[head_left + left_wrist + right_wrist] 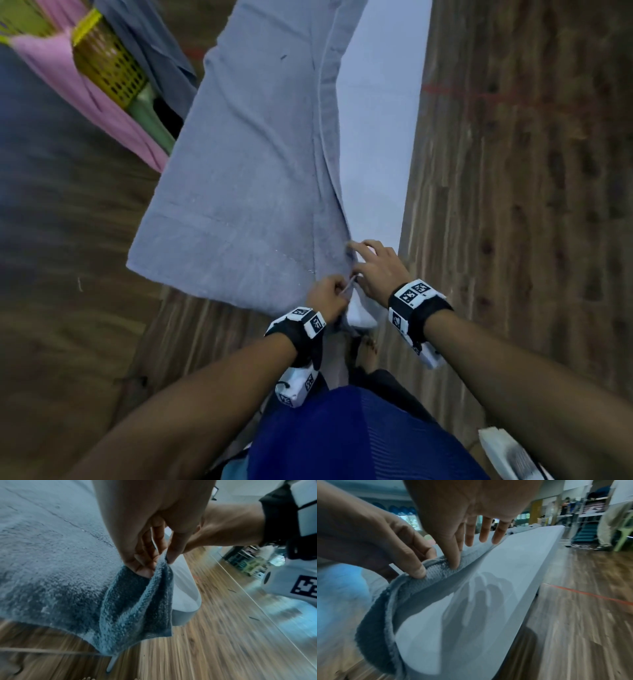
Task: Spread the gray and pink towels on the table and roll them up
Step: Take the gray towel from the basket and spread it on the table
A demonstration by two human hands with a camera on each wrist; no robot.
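The gray towel (246, 171) lies lengthwise along the narrow white table (376, 137), its left side hanging over the table's left edge. At the near end my left hand (337, 291) pinches the towel's near right corner (137, 601) between thumb and fingers (142, 566). My right hand (363, 260) is just beyond it, fingers straight and spread, with one digit (454, 561) pressing on the towel's right edge (423, 585) over the bare tabletop (505, 581). The pink towel (85, 96) hangs from a basket at the far left.
A yellow basket (109, 68) on a green plastic seat (150, 120) stands left of the table, with a darker gray cloth (150, 44) draped beside it. Wood floor lies on both sides, crossed by a red tape line (462, 90). Shelves and people stand far off (590, 513).
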